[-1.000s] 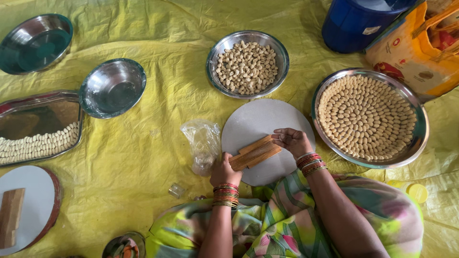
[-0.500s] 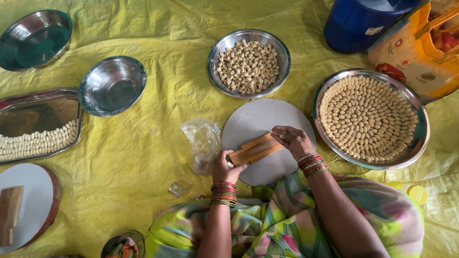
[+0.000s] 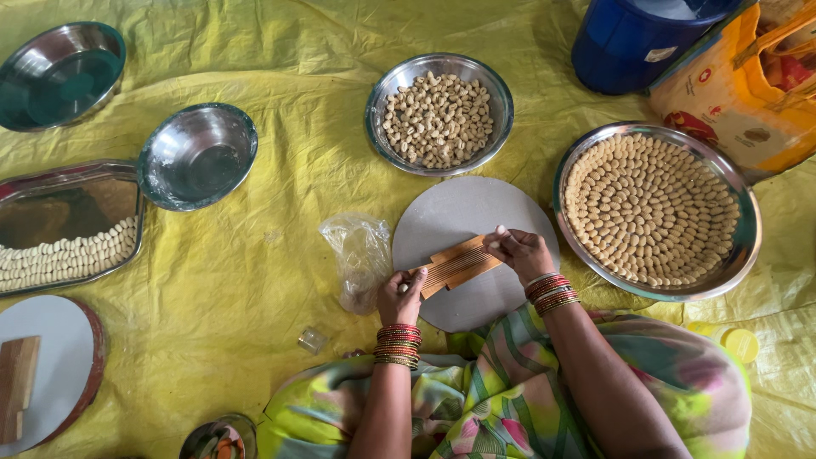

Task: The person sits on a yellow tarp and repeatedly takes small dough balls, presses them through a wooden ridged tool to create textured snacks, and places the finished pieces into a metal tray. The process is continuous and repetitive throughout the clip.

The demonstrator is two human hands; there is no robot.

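Note:
A small ridged wooden board (image 3: 459, 264) lies tilted on a round grey board (image 3: 459, 212) in front of me. My left hand (image 3: 401, 295) grips the wooden board's near left end. My right hand (image 3: 520, 252) rests at its far right end, fingers pinched together on a small pale piece of dough. A steel bowl (image 3: 439, 115) of small dough pieces stands just beyond the round board. To the right, a steel plate (image 3: 654, 209) carries several shaped pieces laid in rings.
A crumpled clear plastic bag (image 3: 360, 255) lies left of the round board. Two steel bowls (image 3: 196, 155) (image 3: 59, 75), a rectangular tray (image 3: 64, 225) with rows of pieces, and another round board (image 3: 42, 374) sit at left. A blue bucket (image 3: 633, 38) and orange bag (image 3: 748, 85) stand at back right.
The wooden board has turned ridged side up and flatter on the round board. My right hand has shifted to its right end with a dough piece in its fingers.

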